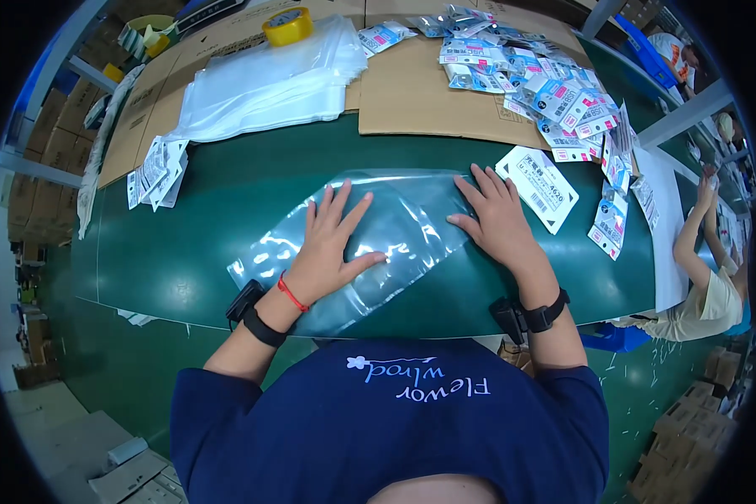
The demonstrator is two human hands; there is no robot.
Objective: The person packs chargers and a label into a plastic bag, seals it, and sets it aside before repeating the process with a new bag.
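A clear plastic bag (412, 223) lies flat and slanted on the green tabletop in front of me. My left hand (332, 244) rests on its left part, fingers spread, palm down. At the bag's upper right edge, my right hand (500, 214) lies with fingers stretched out and apart. Neither hand grips anything. Just right of my right hand is a white printed label card (539, 189). Beyond the bag, a stack of clear plastic bags (269, 92) sits on flattened cardboard, with a roll of yellow tape (287, 27) on it.
Many small blue-and-white packaged items (554, 97) are heaped on cardboard (437, 105) at the far right, some spilling down the table's right side. Several white tags (160, 172) lie at the left. Another person (701, 286) works at the right. Metal posts (685, 113) flank the table.
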